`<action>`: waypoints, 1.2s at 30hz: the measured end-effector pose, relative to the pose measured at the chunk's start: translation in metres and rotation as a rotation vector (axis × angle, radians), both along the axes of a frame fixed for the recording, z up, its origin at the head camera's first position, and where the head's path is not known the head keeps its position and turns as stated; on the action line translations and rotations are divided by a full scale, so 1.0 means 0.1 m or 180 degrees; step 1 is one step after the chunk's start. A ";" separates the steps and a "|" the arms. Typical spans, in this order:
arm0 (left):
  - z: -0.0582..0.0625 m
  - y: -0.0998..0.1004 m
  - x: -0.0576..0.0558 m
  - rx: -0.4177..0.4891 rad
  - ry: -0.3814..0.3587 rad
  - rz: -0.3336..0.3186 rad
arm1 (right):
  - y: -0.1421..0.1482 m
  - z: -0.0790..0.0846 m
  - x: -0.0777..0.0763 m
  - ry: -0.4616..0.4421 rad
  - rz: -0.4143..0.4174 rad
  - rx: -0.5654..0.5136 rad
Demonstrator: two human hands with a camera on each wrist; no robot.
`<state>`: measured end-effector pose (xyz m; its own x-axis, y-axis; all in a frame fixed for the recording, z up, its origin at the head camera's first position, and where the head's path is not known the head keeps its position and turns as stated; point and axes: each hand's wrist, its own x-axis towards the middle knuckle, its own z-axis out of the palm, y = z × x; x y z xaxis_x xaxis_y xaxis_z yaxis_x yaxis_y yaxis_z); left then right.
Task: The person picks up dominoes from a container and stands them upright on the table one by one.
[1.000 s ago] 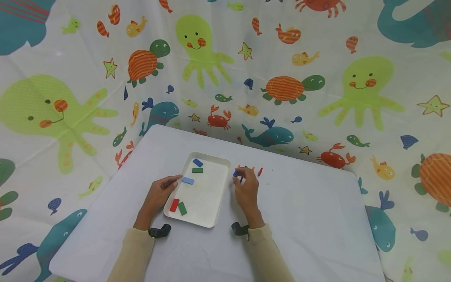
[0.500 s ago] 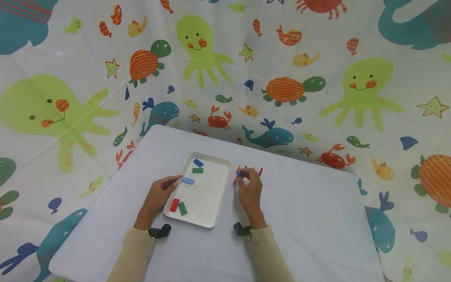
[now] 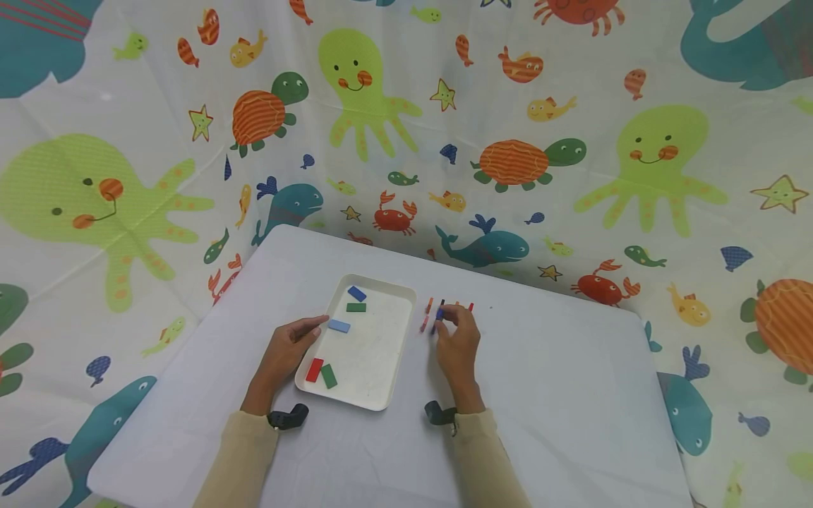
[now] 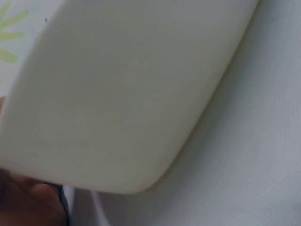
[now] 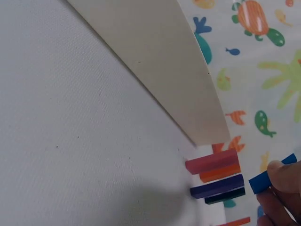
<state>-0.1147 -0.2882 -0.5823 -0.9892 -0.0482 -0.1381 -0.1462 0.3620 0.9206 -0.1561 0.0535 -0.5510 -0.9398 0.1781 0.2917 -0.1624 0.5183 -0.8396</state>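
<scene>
In the head view my right hand pinches a small blue block between thumb and fingers, above a group of blocks standing on edge. The right wrist view shows this blue block tilted, beside a pink block, an orange block, a purple block and a dark green block. My left hand rests with its fingertips at the left rim of a white tray. The tray wall fills much of the left wrist view.
Inside the tray lie a blue block, a green block, a light blue block, a red block and another green block. A red block stands just beyond my right hand. A patterned cloth hangs behind the table.
My right hand has moved slightly right with the blue block, from beside the tray to over the standing blocks, uncovering the pink one. My left hand and the tray stay put.
</scene>
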 end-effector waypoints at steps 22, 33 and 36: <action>0.03 0.00 0.03 -0.0027 -0.0042 0.0021 | 0.07 -0.08 0.01 -0.0064 -0.0199 -0.0060; 0.02 0.00 0.03 -0.0031 -0.0031 0.0011 | 0.11 -0.06 0.03 -0.0190 -0.0292 -0.0092; 0.02 0.00 0.03 -0.0021 -0.0013 0.0000 | 0.13 -0.07 0.03 -0.0173 -0.0314 -0.0076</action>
<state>-0.1117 -0.2878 -0.5801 -0.9886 -0.0491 -0.1420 -0.1501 0.3680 0.9176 -0.1535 0.0661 -0.5575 -0.9317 0.2769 0.2352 -0.0653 0.5092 -0.8581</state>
